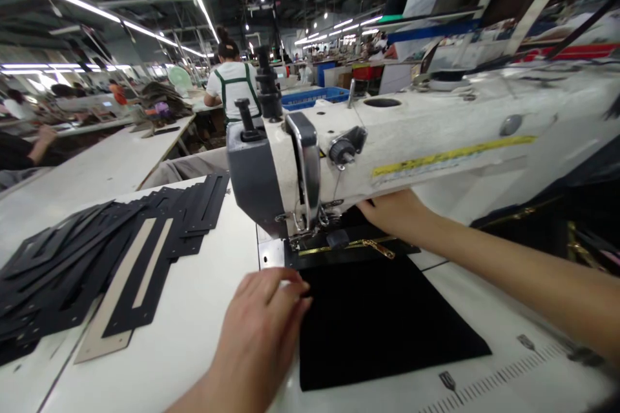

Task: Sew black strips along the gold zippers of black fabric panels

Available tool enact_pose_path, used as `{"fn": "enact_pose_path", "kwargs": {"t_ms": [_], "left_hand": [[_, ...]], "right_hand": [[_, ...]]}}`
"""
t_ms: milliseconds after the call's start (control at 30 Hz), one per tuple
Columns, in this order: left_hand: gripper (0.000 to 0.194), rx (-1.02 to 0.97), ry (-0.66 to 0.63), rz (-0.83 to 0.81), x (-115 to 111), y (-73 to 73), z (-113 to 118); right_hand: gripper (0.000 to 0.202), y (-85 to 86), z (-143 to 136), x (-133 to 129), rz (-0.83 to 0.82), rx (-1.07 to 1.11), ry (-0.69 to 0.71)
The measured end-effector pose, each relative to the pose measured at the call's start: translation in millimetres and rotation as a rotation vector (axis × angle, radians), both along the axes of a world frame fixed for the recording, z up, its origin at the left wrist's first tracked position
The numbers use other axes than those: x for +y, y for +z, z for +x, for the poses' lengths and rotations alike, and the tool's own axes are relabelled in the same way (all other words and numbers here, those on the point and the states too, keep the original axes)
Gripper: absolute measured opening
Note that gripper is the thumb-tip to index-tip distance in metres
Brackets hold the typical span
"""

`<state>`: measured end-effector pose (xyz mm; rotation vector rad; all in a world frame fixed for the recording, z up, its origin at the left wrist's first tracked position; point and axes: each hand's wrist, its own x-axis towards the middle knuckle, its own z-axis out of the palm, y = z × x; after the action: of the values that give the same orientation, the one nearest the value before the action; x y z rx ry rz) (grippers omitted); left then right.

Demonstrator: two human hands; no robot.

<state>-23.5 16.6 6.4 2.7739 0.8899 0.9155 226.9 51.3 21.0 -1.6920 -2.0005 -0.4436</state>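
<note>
A black fabric panel [382, 329] lies flat on the sewing machine bed, its far edge under the needle area. Along that edge runs a gold-toothed zipper [356, 245] with a gold pull [379, 249]. My left hand [264, 322] pinches the panel's left edge, thumb and forefinger together, just in front of the presser foot. Beneath the arm of the white sewing machine [436, 135], my right hand [390, 211] reaches to the black material behind the zipper. Its fingers are mostly hidden by the machine, so their grip does not show.
A spread pile of dark cut pieces with slots [159, 232] covers the table to the left; one shows a beige layer. A ruler scale [504, 377] is printed near the front edge. Ahead, a person in a white shirt [235, 80] stands near a blue crate [314, 98].
</note>
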Motion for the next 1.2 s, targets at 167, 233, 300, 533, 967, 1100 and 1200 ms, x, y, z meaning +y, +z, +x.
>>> {"fn": "enact_pose_path", "kwargs": {"t_ms": [167, 233, 300, 533, 967, 1100, 1200], "left_hand": [[0.024, 0.187, 0.021, 0.219, 26, -12.0, -15], [0.025, 0.208, 0.007, 0.240, 29, -15.9, -11], [0.024, 0.205, 0.008, 0.258, 29, -17.5, -8], [0.026, 0.202, -0.013, 0.286, 28, -15.6, -6], [0.022, 0.206, -0.033, 0.333, 31, -15.8, -4], [0.023, 0.203, -0.013, 0.295, 31, -13.9, -2], [0.023, 0.213, 0.007, 0.277, 31, -13.8, -1]], "right_hand": [[0.017, -8.9, -46, -52, -0.012, 0.014, 0.218], [0.020, -19.7, -69, -55, -0.013, 0.005, 0.303], [0.024, -29.5, -82, -50, -0.042, 0.017, 0.331], [0.023, -29.8, -73, -39, -0.178, 0.143, 0.387], [0.031, -27.9, -73, -39, -0.219, 0.075, 0.392], [0.030, -31.0, -73, -36, -0.209, 0.103, 0.417], [0.030, -32.6, -72, -34, -0.206, 0.128, 0.431]]}}
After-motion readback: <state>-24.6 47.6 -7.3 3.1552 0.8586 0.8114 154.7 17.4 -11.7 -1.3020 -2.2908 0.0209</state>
